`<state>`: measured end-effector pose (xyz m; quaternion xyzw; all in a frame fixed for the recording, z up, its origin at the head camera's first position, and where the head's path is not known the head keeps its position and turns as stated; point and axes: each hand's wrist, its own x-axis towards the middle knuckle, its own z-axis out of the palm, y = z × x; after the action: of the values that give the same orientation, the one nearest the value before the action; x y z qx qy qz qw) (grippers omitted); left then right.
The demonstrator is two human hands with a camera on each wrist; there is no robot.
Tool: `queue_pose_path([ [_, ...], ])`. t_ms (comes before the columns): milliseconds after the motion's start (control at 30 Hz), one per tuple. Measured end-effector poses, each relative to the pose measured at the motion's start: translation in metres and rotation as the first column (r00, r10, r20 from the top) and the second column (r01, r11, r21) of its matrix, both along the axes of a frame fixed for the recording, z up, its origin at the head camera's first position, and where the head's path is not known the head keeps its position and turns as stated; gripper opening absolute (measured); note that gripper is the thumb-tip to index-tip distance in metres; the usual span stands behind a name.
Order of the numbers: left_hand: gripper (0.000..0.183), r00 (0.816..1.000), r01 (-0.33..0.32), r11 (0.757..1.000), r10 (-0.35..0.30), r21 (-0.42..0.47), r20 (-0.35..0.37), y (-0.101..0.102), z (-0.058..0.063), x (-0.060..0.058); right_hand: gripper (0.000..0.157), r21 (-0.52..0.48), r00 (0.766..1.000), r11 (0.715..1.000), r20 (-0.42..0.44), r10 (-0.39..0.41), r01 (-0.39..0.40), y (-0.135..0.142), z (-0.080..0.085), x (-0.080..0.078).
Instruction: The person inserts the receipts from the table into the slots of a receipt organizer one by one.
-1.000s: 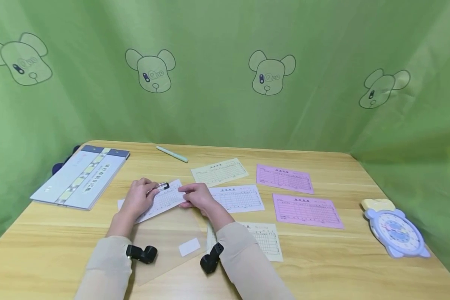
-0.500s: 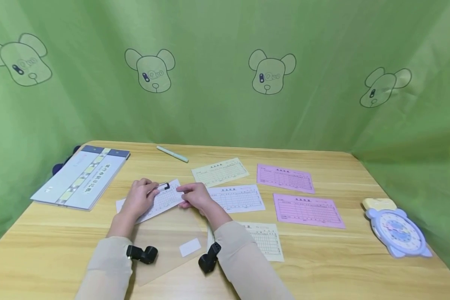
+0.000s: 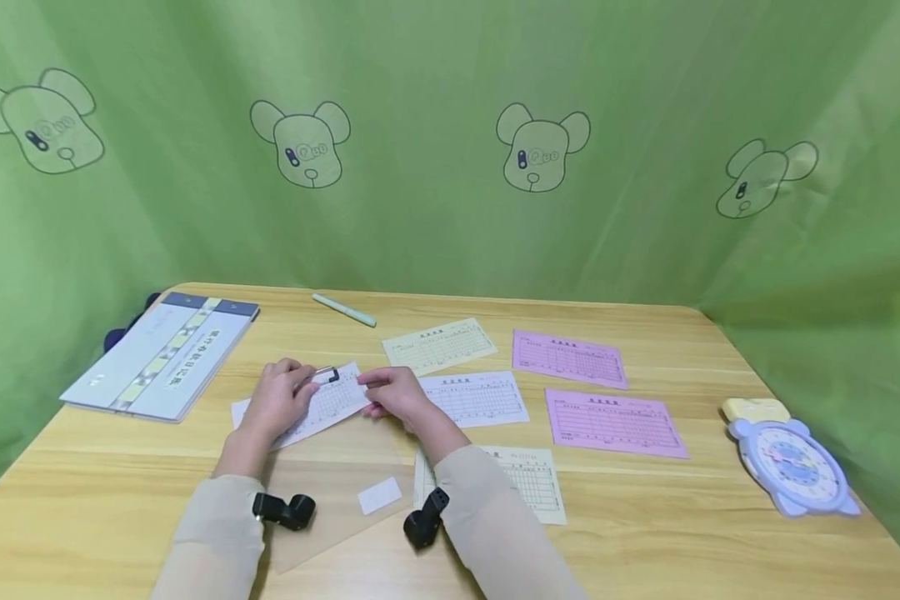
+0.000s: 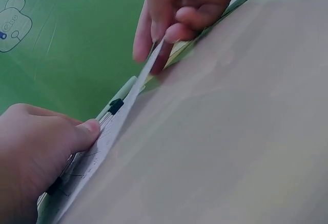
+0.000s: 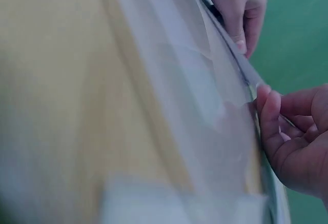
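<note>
A white printed form (image 3: 333, 403) lies tilted between my hands, over the top part of a clear plastic folder (image 3: 322, 492). At the form's far edge sits a metal bar clip with black ends (image 3: 334, 374). My left hand (image 3: 279, 393) grips the clip, its thumb (image 4: 90, 130) down on the bar and form. My right hand (image 3: 397, 393) pinches the form's right corner between thumb and fingers. In the left wrist view that corner of the form (image 4: 145, 70) rises off the folder. The left fingers' undersides are hidden.
Right of the hands lie another white form (image 3: 480, 398), two cream forms (image 3: 441, 343) (image 3: 543, 487) and two pink forms (image 3: 570, 358) (image 3: 615, 422). A ledger (image 3: 161, 358) is at left, a pen (image 3: 343, 309) at the back, a toy clock (image 3: 795, 467) at right.
Both hands stay almost in place on the form and clip. The right fingers shift very slightly at the form's corner.
</note>
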<state>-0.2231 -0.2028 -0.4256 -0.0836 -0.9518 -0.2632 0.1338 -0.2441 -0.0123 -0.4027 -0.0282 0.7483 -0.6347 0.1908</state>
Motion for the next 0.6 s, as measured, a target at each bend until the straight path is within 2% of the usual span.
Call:
queue_pose_path([
  [100,0.033,1.0,-0.013,0.999,0.012,0.043,0.007,0.0,-0.002,-0.001,0.027,0.015,0.999,1.0,-0.039,0.026,-0.025,0.012,0.007,0.001],
  [233,0.032,1.0,-0.027,0.996,0.028,0.089,-0.009,-0.001,-0.003,-0.001,0.029,0.051,0.989,0.994,-0.105,0.102,-0.097,0.032,0.022,0.005],
  [400,0.032,0.999,-0.04,0.992,0.041,0.117,-0.005,0.001,-0.002,0.0,0.035,0.121,0.954,0.973,-0.203,0.22,-0.199,0.064,0.043,0.014],
  [600,0.033,0.999,-0.05,0.989,0.047,0.139,0.02,0.003,-0.001,0.001,0.041,0.128,0.921,0.961,-0.28,0.271,-0.244,0.11,0.06,0.028],
])
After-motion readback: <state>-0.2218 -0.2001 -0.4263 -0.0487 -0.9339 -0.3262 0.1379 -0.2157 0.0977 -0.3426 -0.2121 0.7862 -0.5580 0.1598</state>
